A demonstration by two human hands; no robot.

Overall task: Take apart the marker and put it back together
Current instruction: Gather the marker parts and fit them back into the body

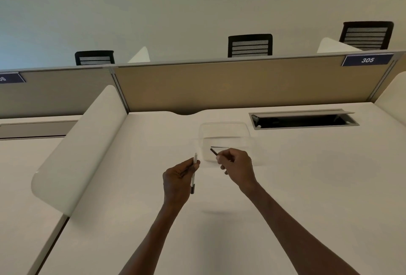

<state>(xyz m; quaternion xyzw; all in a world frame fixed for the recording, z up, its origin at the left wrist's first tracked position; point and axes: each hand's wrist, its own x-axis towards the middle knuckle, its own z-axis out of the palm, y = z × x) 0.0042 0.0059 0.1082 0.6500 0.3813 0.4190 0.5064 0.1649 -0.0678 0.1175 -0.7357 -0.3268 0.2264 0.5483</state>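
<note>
Two pieces of the marker are in my hands, so I judge that I am in the middle of the task: the marker is apart and must go back together. Behind my hands, on the white desk (131,219), stands a clear plastic container (224,130), and inside it lies one more thin dark piece (216,147), near its left side.

My left hand (179,181) has the fingers curled around the white barrel (194,171) and holds it almost upright above the desk. It is slim and white, with a short dark part at the near, lower end. The far, upper end looks open, but I cannot tell for sure.

My right hand (237,168) pinches a thin dark stick (214,151), probably the ink core, with the free end pointing far and left. It is apart from the barrel, just to the right of its top.

Next I think the stick must be lined up with the upper end of the barrel and pushed in straight. The opening is narrow, so the aim must be careful.
</note>
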